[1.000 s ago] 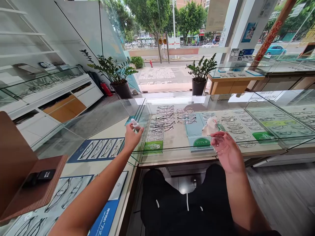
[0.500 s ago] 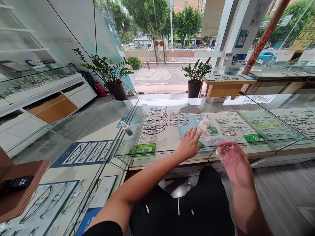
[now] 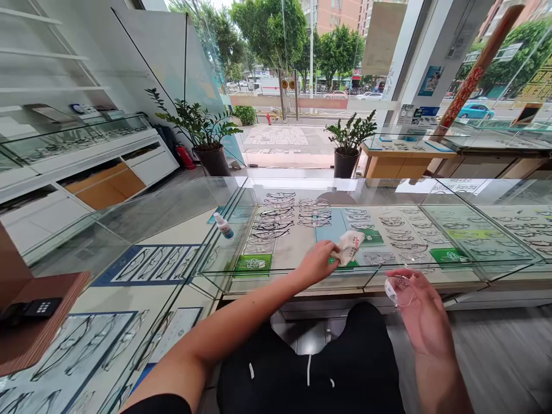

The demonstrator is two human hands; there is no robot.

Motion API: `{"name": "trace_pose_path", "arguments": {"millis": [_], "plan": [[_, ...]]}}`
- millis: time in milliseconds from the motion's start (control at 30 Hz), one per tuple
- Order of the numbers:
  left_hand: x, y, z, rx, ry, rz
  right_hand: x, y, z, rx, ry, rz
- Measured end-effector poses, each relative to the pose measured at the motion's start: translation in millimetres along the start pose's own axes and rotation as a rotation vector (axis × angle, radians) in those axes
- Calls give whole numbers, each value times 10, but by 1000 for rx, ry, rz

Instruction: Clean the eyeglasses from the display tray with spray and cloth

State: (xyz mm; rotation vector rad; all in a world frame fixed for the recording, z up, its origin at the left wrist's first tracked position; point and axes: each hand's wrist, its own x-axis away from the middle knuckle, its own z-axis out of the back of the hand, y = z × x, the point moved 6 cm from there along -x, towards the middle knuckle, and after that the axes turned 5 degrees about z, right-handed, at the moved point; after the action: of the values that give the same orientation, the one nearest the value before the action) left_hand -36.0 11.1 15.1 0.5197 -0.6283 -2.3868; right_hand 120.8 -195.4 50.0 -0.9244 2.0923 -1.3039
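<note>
I have the right hand [image 3: 431,316] in front of the glass counter [image 3: 288,250], fingers half curled, holding clear glasses [image 3: 393,291] near the edge, seemingly to leave one lens uncovered. Over the counter's near side, my left hand [image 3: 318,263] pinches a crumpled cloth [image 3: 350,247] firmly, its far end loose. Farther across the counter, a spray bottle [image 3: 224,226] stands upright, presumably for easy reach.

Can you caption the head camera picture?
Left hand grips crumpled white cloth with red print; right hand holds clear-lensed glasses.
</note>
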Motion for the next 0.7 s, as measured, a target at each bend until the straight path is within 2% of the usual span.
{"name": "trace_pose_path", "arguments": {"millis": [167, 267, 433, 533, 700], "plan": [[493, -354, 423, 167, -6, 102, -30, 128, -116, 2, -63, -29], [805, -634, 687, 302, 10, 258, -47, 240, -190, 26, -122, -53], [1178, -957, 1001, 624, -5, 407, 5, 371, -490, 104, -223, -48], [1283, -1091, 1065, 834, 9, 525, 68, 445, -809, 142, -270, -40], [1334, -1207, 959, 1078, 29, 631, 152, 674, -1485, 234, -408, -11]]}}
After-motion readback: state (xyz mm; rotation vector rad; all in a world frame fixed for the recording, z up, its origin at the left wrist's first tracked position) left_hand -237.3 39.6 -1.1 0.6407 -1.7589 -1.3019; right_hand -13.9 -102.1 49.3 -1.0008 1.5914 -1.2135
